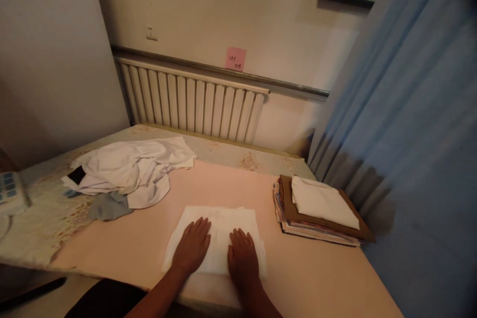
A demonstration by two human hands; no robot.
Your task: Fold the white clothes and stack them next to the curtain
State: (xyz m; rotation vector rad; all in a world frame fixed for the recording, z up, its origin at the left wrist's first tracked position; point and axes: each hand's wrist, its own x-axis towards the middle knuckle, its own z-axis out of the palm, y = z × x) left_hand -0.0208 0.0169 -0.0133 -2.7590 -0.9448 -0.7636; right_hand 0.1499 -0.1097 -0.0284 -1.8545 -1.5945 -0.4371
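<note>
A folded white cloth lies flat on the pink table cover near the front edge. My left hand rests palm down on its left part, fingers stretched out. On its right part lies my right hand, also flat with the fingers extended. Nothing is held in either hand. The exact kind of garment or linen cannot be made out from the folded shape.
A loose heap of white and grey clothes lies at the left. To the right sits a stack of folded fabrics, white on brown at the top. A blue curtain hangs at the right; a radiator stands behind the table.
</note>
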